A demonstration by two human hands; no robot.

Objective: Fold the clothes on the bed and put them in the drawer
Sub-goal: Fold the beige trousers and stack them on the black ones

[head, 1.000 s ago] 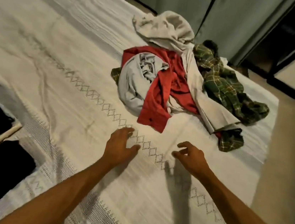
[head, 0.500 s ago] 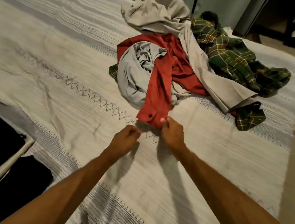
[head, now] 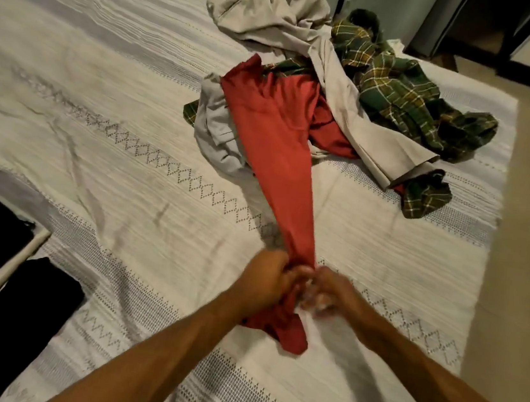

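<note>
On the white woven bedspread (head: pixel 128 157), our left hand (head: pixel 269 276) and right hand (head: pixel 334 294) close their fingers around the red cotton shirt (head: pixel 277 142), stretched taut from the clothes pile (head: pixel 354 88).

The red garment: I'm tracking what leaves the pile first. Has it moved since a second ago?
Yes. The red garment is stretched from the pile across the bedspread's diamond band, gripped by the left hand and right hand.

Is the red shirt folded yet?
Not folded. The red shirt is stretched long and bunched, one end gathered in the left hand and right hand, the other end still in the clothes pile.
</note>
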